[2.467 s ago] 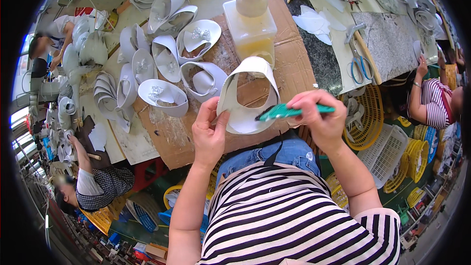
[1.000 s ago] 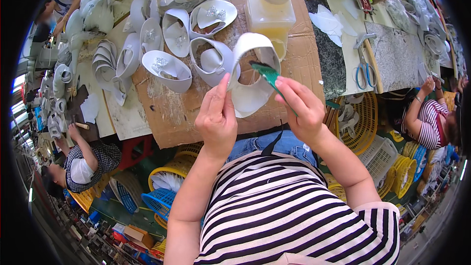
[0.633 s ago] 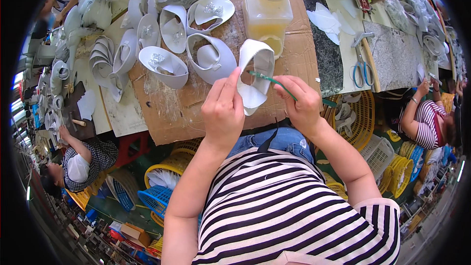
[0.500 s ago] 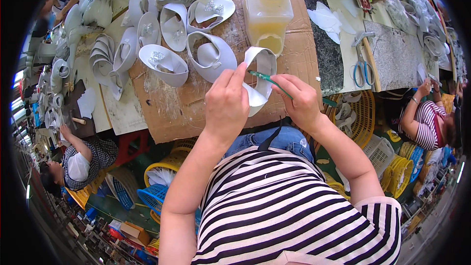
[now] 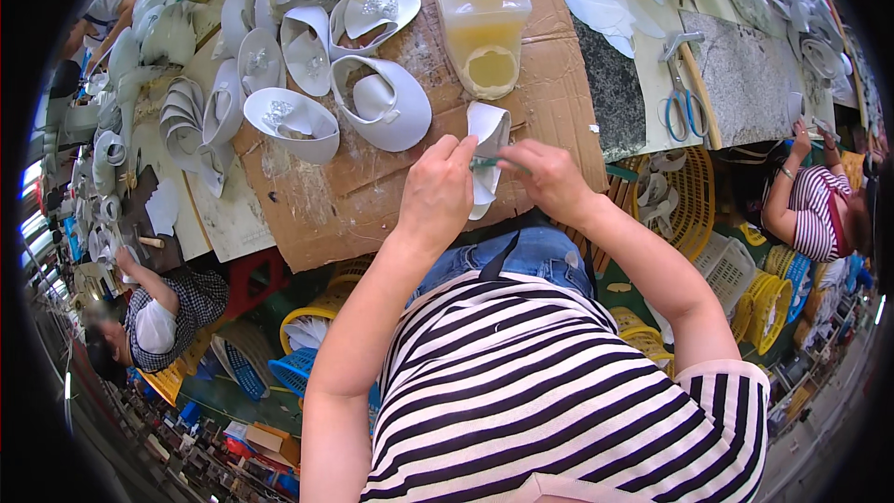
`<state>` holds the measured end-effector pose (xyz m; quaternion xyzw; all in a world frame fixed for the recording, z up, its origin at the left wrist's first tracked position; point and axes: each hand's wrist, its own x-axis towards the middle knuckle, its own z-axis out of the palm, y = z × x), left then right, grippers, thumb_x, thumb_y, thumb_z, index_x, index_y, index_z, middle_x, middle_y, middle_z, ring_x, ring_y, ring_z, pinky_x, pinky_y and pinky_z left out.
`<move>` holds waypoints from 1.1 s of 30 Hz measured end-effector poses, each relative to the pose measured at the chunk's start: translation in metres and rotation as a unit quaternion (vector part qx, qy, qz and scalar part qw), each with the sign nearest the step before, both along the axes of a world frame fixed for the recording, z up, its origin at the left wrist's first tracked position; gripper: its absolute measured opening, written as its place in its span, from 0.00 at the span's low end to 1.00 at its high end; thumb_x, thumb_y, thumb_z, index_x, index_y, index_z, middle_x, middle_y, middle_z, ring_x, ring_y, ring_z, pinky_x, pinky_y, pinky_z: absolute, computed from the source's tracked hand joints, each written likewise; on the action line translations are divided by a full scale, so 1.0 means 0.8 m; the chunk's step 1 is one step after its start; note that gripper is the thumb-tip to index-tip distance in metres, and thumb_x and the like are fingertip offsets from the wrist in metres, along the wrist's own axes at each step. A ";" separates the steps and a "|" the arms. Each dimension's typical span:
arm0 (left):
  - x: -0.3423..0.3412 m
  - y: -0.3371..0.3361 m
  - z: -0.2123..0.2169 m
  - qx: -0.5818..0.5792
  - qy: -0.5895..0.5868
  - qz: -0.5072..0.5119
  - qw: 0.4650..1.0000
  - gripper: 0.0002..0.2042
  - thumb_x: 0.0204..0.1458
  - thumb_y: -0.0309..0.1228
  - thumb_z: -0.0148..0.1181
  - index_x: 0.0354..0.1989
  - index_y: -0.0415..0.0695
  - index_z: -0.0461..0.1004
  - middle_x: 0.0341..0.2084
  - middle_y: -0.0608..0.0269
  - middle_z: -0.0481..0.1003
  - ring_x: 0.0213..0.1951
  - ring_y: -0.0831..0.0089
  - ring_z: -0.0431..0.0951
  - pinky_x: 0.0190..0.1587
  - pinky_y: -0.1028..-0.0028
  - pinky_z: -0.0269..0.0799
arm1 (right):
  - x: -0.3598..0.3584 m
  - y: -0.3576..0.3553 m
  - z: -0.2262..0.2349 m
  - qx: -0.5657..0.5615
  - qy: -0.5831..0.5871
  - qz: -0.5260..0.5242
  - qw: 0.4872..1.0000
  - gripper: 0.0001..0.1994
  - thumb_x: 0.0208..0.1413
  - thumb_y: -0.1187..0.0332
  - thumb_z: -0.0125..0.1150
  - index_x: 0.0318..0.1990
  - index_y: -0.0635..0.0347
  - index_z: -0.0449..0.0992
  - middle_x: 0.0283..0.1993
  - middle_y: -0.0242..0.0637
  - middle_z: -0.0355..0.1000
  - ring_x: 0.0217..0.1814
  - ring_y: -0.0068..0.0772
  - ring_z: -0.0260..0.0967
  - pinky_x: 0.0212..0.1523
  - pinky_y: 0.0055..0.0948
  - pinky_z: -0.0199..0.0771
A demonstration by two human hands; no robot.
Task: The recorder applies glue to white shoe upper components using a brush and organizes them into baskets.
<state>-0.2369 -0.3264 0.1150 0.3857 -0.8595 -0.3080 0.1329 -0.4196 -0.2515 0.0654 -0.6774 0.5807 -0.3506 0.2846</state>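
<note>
My left hand (image 5: pixel 438 188) is closed on the edge of a white shoe upper (image 5: pixel 488 119), which stands on edge, seen narrow, in front of me. A thin green-handled brush (image 5: pixel 483 163) is in my right hand (image 5: pixel 551 177), its fingers pinched around the handle. The brush lies across the upper, and its tip is hidden near my left fingers. Just beyond stands a clear square bottle (image 5: pixel 481 28) of yellowish liquid with a round opening low on the near side. Left of it several white uppers (image 5: pixel 382 104) stand in a group, some with sparkly bows.
Brown cardboard (image 5: pixel 326 214) covers the table before me. To the right lie blue-handled scissors (image 5: pixel 685 114), a hammer (image 5: pixel 694 74), a grey stone slab (image 5: pixel 740 74) and white cut pieces (image 5: pixel 603 17). Yellow baskets (image 5: pixel 684 205) stand below the table edge. Other people work at both sides.
The upper has turned from a wide open loop to a narrow edge-on shape. My right hand has moved left with the brush, closer to my left hand. The whole view has shifted slightly.
</note>
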 end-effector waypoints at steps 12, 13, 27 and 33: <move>0.030 -0.061 0.036 0.059 0.029 0.112 0.991 0.21 0.44 0.18 0.54 0.50 0.37 0.76 0.32 0.50 0.78 0.32 0.62 0.79 0.39 0.71 0.74 | -0.044 -0.014 0.097 0.101 -0.314 -0.164 0.930 0.09 0.63 0.70 0.55 0.44 0.66 0.78 0.25 0.35 0.73 0.23 0.21 0.69 0.25 0.19 0.69; 0.041 -0.067 0.050 0.163 0.065 0.148 0.973 0.21 0.44 0.18 0.54 0.51 0.35 0.75 0.33 0.52 0.79 0.33 0.66 0.79 0.39 0.73 0.74 | -0.055 -0.014 0.116 0.055 -0.362 -0.183 0.912 0.10 0.63 0.69 0.56 0.44 0.67 0.78 0.27 0.36 0.74 0.23 0.22 0.70 0.24 0.20 0.69; 0.101 -0.026 0.065 0.497 0.409 0.309 0.700 0.20 0.51 0.19 0.57 0.55 0.33 0.68 0.43 0.56 0.77 0.41 0.74 0.79 0.47 0.75 0.75 | -0.088 -0.034 0.117 0.012 -0.372 -0.292 0.881 0.13 0.65 0.63 0.54 0.44 0.67 0.76 0.26 0.36 0.73 0.24 0.21 0.68 0.25 0.19 0.67; 0.137 0.018 -0.014 0.636 0.568 0.333 0.402 0.17 0.58 0.26 0.54 0.54 0.31 0.66 0.42 0.48 0.74 0.39 0.64 0.79 0.36 0.76 0.82 | 0.004 -0.014 0.061 0.053 -0.292 -0.146 0.944 0.11 0.65 0.69 0.53 0.45 0.70 0.76 0.28 0.36 0.73 0.25 0.21 0.71 0.26 0.20 0.70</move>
